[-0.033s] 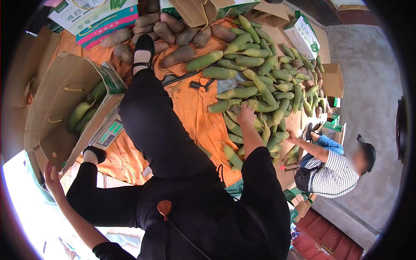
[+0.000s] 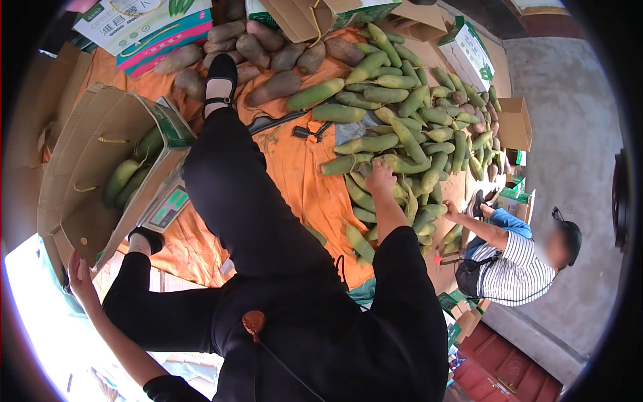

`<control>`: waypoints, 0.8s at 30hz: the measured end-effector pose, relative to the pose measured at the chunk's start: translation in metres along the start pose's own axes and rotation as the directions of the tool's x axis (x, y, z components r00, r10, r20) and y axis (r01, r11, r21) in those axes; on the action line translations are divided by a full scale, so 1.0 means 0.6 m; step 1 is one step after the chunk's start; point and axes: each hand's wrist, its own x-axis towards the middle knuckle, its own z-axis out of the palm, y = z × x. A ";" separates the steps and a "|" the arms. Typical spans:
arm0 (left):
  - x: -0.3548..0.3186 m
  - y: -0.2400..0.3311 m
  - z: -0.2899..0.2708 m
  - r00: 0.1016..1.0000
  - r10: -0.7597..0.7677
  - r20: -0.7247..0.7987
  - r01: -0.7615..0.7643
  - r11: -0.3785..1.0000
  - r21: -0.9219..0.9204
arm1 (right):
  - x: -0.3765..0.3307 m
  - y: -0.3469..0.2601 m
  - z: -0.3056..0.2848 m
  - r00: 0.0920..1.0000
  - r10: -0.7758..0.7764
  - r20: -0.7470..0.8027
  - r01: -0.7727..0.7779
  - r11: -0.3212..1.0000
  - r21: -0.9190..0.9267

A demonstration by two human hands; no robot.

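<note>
My right hand (image 2: 380, 177) reaches into a pile of long green radishes (image 2: 362, 144). Its fingers are closed on the end of a curved green radish (image 2: 405, 164). Out to the left, my left hand (image 2: 81, 277) is beside the lower edge of a tilted cardboard box (image 2: 70, 181). Its fingers are stretched out and hold nothing; whether they touch the box I cannot tell. Several green radishes (image 2: 120, 179) lie inside that box. The box rests by a scale with a lit green display (image 2: 167, 208).
Darker, soil-covered radishes (image 2: 268, 50) lie past my foot on an orange sheet (image 2: 281, 174). Printed cartons (image 2: 144, 33) stand at the far left, and open boxes (image 2: 321, 17) at the far edge. A person in a striped shirt (image 2: 516, 268) reaches into the pile from the right.
</note>
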 end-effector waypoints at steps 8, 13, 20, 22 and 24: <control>0.012 -0.010 0.007 1.000 -0.002 -0.022 0.003 1.000 0.020 | 0.015 -0.007 0.015 1.000 -0.012 -0.013 0.012 1.000 -0.027; 0.003 0.003 -0.006 0.997 -0.042 -0.063 0.047 0.995 0.086 | 0.006 -0.044 0.019 0.999 -0.045 -0.027 0.042 0.994 -0.097; 0.003 0.063 0.036 0.998 0.014 -0.062 -0.008 0.995 0.100 | 0.009 0.003 0.024 1.000 -0.013 -0.029 0.008 0.987 -0.160; -0.016 0.098 0.031 0.994 0.020 -0.103 -0.003 0.987 0.160 | -0.009 -0.010 -0.006 0.995 -0.074 -0.064 0.064 0.986 -0.152; -0.019 0.095 0.024 0.994 0.046 -0.100 -0.028 0.984 0.176 | -0.009 -0.005 -0.021 0.988 -0.089 -0.128 0.086 0.996 -0.029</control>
